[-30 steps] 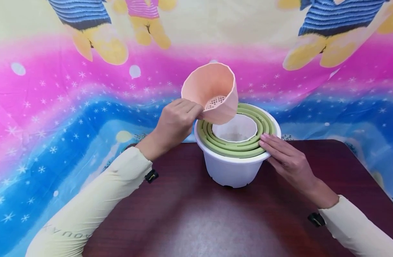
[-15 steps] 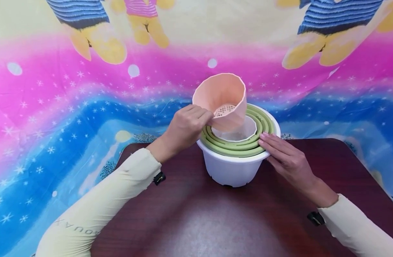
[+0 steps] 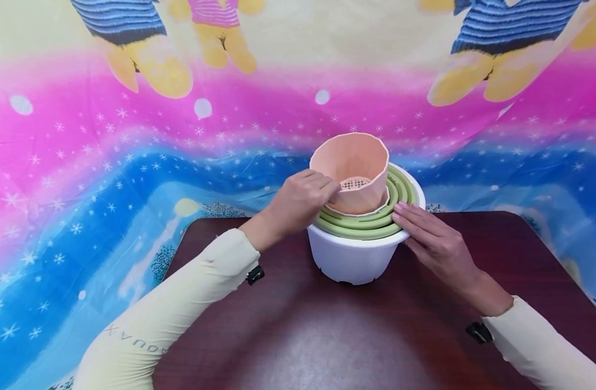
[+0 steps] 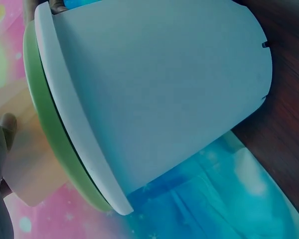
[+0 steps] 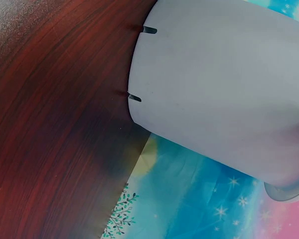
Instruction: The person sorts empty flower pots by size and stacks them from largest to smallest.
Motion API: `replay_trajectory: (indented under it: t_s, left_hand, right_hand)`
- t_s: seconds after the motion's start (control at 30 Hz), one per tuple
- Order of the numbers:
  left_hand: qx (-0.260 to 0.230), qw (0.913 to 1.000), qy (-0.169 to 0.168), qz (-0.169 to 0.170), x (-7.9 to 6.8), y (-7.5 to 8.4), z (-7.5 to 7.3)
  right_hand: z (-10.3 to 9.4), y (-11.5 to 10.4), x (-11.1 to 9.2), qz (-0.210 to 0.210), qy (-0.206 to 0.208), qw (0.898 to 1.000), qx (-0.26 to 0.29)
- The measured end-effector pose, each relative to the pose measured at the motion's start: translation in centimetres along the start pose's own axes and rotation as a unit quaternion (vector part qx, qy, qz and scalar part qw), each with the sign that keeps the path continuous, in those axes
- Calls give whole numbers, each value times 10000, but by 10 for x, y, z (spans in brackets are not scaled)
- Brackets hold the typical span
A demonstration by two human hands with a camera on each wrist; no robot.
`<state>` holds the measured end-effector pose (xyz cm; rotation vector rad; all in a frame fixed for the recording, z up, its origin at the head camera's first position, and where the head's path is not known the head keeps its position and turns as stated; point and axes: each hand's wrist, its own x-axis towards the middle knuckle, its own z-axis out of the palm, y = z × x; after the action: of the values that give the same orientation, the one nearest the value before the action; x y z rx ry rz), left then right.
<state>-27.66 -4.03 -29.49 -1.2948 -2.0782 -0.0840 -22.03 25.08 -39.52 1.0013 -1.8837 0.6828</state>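
My left hand [image 3: 303,201] pinches the near left rim of a pink flower pot [image 3: 358,157] with a grid of holes in its bottom. The pink pot's base sits partly inside a small white pot [image 3: 383,206], whose rim shows around it. Several green pots [image 3: 363,230] are nested around that one, all inside a big white flower pot [image 3: 354,260] standing upright on the table. My right hand [image 3: 439,246] rests its fingers on the green and white rims at the right; its thumb is hidden. In the left wrist view the big pot [image 4: 164,89] fills most of the picture.
A dark reddish-brown table [image 3: 288,314] carries the pots. Behind it hangs a colourful printed cloth [image 3: 259,103] that drops past the table's far edge. A black strap piece [image 3: 255,274] sits at the left cuff, another black piece [image 3: 479,332] at the right one.
My left hand has moved right and down with the pink pot, which went from above the nest to partly inside the small white pot and is less tilted. The right hand stays put.
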Motion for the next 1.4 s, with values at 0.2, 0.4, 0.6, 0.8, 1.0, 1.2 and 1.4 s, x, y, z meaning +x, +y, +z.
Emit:
replay_trajectory:
  t_s: [0.2, 0.4, 0.6, 0.8, 1.0, 1.2, 1.4]
  left_hand:
    - [41, 9996, -296, -14, 2, 3, 6]
    - [41, 9978, -666, -64, 5, 4, 9]
    - [-13, 9957, -919, -66, 8, 7, 10]
    - [-71, 9938, -1103, -148, 9, 9, 12]
    - [-327, 9887, -1437, -268, 11, 7, 10]
    - [-908, 9800, -1729, -380, 9, -2, 3]
    - [-678, 9882, -1177, -711, -15, -23, -2]
  right_hand:
    - [0, 0, -1, 18, -26, 10000, -32]
    - [0, 0, -1, 32, -77, 9999, -66]
    - [1, -1, -2, 35, -85, 9999, -109]
    - [2, -1, -2, 46, -80, 9999, -85]
    - [3, 0, 0, 4, -38, 10000, -44]
    - [-2, 0, 3, -81, -277, 9994, -189]
    - [-23, 5, 13, -461, -1017, 9927, -466]
